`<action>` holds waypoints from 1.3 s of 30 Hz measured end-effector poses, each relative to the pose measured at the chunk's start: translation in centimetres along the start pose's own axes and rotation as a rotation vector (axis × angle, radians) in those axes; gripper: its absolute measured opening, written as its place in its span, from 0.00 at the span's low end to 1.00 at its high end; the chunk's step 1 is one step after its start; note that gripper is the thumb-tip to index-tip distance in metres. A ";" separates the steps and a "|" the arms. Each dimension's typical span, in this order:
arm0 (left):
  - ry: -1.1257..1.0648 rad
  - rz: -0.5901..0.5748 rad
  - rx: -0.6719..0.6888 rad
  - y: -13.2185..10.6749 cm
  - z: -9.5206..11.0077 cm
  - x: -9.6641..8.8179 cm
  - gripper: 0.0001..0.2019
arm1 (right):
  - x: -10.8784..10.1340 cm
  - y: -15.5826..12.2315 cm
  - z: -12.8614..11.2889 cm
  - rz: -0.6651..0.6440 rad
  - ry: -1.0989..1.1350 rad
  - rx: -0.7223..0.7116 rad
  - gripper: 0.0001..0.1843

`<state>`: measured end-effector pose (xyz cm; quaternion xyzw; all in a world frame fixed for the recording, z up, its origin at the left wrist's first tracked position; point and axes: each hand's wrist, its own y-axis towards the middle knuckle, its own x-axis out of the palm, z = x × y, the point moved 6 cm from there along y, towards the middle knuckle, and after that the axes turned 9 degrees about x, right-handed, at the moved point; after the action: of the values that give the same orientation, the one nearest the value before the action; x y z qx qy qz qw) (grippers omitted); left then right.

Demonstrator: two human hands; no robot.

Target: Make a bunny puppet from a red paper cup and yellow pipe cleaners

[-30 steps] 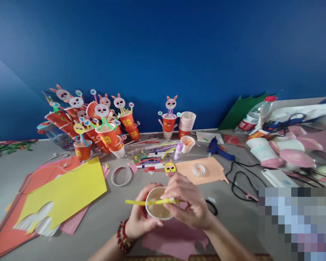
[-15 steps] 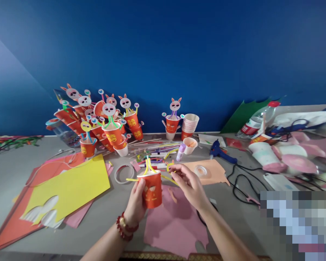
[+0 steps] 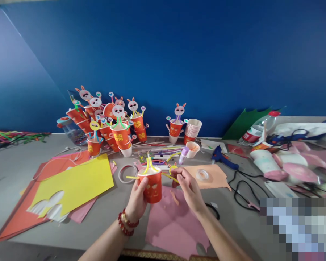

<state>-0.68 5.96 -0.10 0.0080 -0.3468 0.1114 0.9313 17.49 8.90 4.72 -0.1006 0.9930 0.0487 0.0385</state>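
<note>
Grip of the left hand (image 3: 137, 201) is clamped on a red paper cup (image 3: 154, 189), which is held raised over the desk (image 3: 239, 221), the thumb pressed to its front wall. Above the cup's mouth, yellow strips (image 3: 149, 165) are drawn together at the top; from its left side another yellow piece (image 3: 132, 177) is stuck out. On the right side a yellow arm (image 3: 168, 176) is pointed toward the right hand (image 3: 188, 188), whose fingers are bent near its outer end; whether it is pinched cannot be told. Beside those fingers, a yellow paper face (image 3: 173, 169) is partly covered.

Below, a pink sheet (image 3: 176, 228) with an uneven edge is spread. To the right, a clear tape roll (image 3: 203, 178) is laid on a peach sheet (image 3: 216, 179). Farther left, a yellow sheet (image 3: 81, 181) with cut-outs is laid over red sheets (image 3: 17, 226). Toward the back, a glue stick (image 3: 183, 156), a white cup (image 3: 191, 154) and a blue glue gun (image 3: 224, 160) are set out. By the blue wall (image 3: 195, 54), rabbit-topped cups (image 3: 120, 137) are crowded at left, and another rabbit cup (image 3: 176, 128) is placed beside stacked cups (image 3: 192, 130).
</note>
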 end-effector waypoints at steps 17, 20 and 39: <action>0.259 -0.350 0.173 -1.4 0.6 2.4 0.33 | -0.7 -0.3 -1.7 0.049 -0.004 -0.174 0.12; 0.269 -0.384 0.163 -1.6 0.4 2.6 0.34 | -0.7 -0.3 -1.6 0.023 -0.010 -0.153 0.11; 0.343 -0.527 0.008 -2.7 -0.3 4.3 0.32 | -0.4 0.1 -0.5 -0.010 -0.052 -0.028 0.15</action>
<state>3.27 4.25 2.66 0.0825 -0.1704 -0.1327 0.9729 17.84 8.99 5.28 -0.1045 0.9904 0.0650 0.0633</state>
